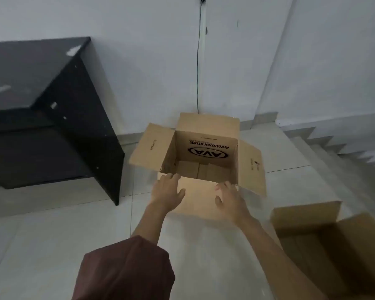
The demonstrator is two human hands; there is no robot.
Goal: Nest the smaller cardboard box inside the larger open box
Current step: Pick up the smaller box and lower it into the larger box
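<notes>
An open cardboard box (206, 126) printed "AVA" on its inner far wall stands on the tiled floor in the middle, all flaps spread outward. My left hand (167, 191) rests flat on the left part of its near flap, fingers apart. Over the right part of that flap, my right hand (230, 198) hovers or touches with fingers spread; neither hand grips anything. A second open cardboard box (307, 213) sits at the lower right, partly cut off by the frame edge. Which of the two boxes is larger I cannot tell.
A black cabinet or counter (59, 131) stands at the left, close to the AVA box. A white wall with a hanging black cable (198, 72) is behind. A staircase (333, 146) descends at the right. Pale floor tiles (74, 234) lie in front.
</notes>
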